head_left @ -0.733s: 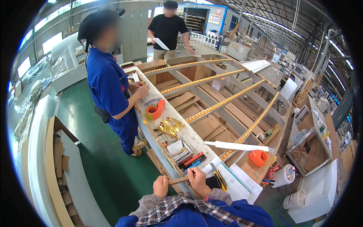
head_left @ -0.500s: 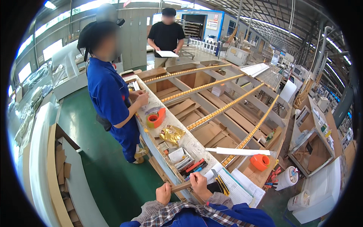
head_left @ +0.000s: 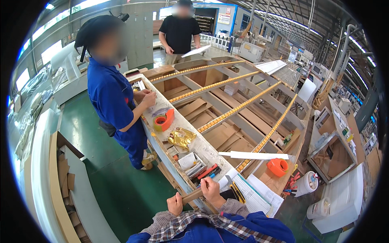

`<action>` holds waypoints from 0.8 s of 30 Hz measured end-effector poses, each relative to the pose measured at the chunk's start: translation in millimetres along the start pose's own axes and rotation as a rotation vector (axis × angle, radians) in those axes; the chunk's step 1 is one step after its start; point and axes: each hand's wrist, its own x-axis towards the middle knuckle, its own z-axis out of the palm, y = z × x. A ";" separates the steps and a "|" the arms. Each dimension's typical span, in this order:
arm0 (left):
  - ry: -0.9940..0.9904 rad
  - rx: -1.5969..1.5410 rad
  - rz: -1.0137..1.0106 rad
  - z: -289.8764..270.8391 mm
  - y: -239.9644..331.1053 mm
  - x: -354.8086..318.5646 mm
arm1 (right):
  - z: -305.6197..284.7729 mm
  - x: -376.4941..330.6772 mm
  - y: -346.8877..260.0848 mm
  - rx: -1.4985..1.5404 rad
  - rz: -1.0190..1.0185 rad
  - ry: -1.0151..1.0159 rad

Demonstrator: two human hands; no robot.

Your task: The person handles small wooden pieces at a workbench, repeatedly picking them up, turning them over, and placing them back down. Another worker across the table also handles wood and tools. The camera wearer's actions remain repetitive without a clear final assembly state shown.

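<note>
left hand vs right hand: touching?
Apart. The head view shows a plain gap between the left hand and right hand, spanned by the brown strip.

The left forearm rises from the near edge and slants to the right, while the right forearm slants to the left, so the two angle toward each other. The left hand is curled into a fist. The right hand lies to its right and a little farther out (near it, yet not touching), its fingers bent in as well. Both hands are bare, both forearms sleeved.
</note>
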 end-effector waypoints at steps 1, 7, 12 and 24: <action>0.000 0.003 -0.007 1.8 -10.0 -1.4 | 0.2 -0.8 -0.2 -0.002 0.004 -0.002; -0.125 -0.045 -0.028 -5.1 -2.9 -0.5 | 0.2 0.6 -1.7 0.027 -0.002 0.002; -0.225 -0.043 0.018 -10.2 -1.0 -2.6 | -4.4 -1.2 -3.3 0.012 -0.003 -0.028; -0.160 0.210 0.398 -9.7 2.0 -5.2 | -9.9 -6.3 2.5 0.139 0.001 -0.084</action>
